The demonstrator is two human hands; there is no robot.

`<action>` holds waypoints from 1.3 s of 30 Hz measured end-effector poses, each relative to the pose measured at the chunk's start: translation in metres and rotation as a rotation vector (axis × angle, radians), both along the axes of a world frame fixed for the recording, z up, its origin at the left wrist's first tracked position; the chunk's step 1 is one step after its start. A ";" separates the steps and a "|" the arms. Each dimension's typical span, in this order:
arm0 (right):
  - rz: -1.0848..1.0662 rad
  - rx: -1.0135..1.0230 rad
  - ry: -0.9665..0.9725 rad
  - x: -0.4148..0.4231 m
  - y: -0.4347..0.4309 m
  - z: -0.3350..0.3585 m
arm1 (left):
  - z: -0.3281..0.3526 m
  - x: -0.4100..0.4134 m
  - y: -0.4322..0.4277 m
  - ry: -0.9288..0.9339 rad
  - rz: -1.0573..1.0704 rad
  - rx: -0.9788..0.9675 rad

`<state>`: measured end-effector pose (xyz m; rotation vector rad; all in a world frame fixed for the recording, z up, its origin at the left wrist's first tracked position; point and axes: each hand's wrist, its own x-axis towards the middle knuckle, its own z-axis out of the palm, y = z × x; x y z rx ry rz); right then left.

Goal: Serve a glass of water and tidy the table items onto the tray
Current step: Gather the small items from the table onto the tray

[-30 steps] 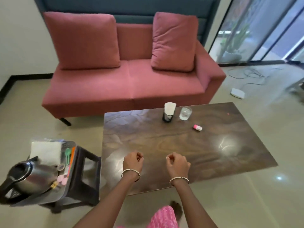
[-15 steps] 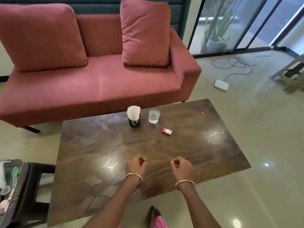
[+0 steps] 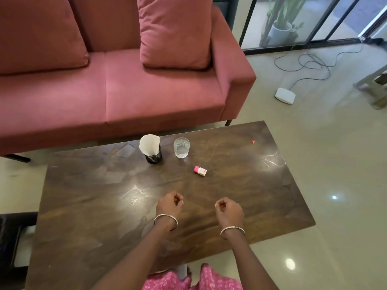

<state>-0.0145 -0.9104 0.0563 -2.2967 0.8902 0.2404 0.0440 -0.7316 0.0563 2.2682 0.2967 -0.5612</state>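
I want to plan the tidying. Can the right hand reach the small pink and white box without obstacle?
Probably yes. The right hand is loosely curled and empty, and only bare table lies between it and the small box.

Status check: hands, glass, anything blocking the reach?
Left hand and right hand loosely curled over the table, holding nothing. Glass of water upright at far edge beside napkin holder. Small pink-and-white box lies between hands and glass.
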 end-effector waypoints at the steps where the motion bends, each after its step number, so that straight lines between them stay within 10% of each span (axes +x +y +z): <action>1: 0.012 -0.001 0.018 0.008 -0.003 -0.005 | -0.005 0.007 -0.003 0.011 0.007 0.003; 25: 0.303 -0.046 0.259 0.203 -0.011 -0.173 | -0.167 0.125 -0.012 0.200 0.181 -0.057; 39: -0.194 0.697 0.069 0.121 0.060 -0.086 | -0.086 0.082 0.027 0.204 0.400 -0.516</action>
